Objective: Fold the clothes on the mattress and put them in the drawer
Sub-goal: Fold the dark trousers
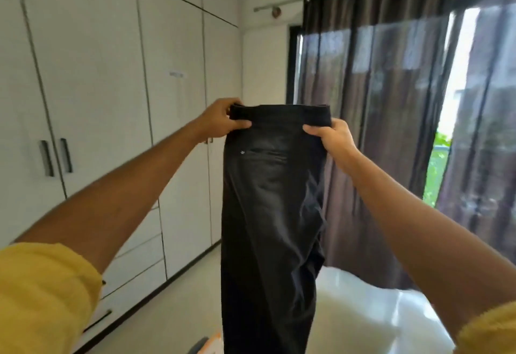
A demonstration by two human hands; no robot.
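White wardrobe doors [97,74] fill the side from nine to eleven o'clock, with drawers [134,278] low at eight, and dark curtains [391,102] hang from one to three. Dead centre, black trousers [270,214] hang straight down in the air, held up by the waistband — the left hand [223,120] pinches its corner at ten o'clock, the right hand [332,138] grasps the opposite corner at two. Below, at five o'clock, lies the pale mattress [363,320], behind the hanging legs.
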